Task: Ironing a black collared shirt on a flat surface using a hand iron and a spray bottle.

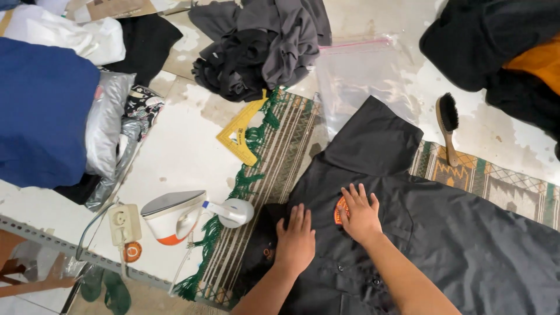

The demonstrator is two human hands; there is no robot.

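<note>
A black short-sleeved shirt (455,233) lies spread flat on a patterned woven mat (280,151). My left hand (296,239) rests palm down on the shirt's front, fingers together. My right hand (360,213) presses flat beside it, fingers spread, partly covering an orange round patch (339,210) on the chest. Neither hand holds anything. The shirt's sleeve (373,137) points up toward a clear plastic bag (364,73).
A white and orange iron (178,216) stands left of the mat, next to a power socket (124,223). A yellow triangle ruler (240,133), a wooden brush (448,125), a heap of dark clothes (262,44), and blue and silver bundles (52,116) surround the work area.
</note>
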